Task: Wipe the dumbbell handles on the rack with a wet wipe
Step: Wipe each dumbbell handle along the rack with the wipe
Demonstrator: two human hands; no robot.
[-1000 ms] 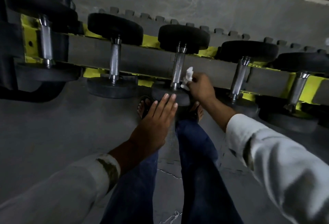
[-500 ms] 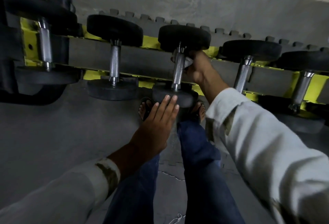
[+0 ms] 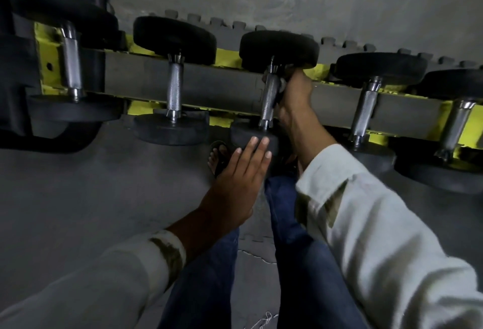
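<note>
Since a second ago my right hand [image 3: 294,98] has slid from the near end of the middle dumbbell handle [image 3: 269,98] up to its far end, fingers curled around the bar; the wet wipe [image 3: 281,87] barely shows under them. My left hand [image 3: 243,171] lies flat and open, fingertips on the near weight head [image 3: 245,136]. I judge this handle mid-wipe; whether the four others on the rack [image 3: 217,85] are done, I cannot tell.
</note>
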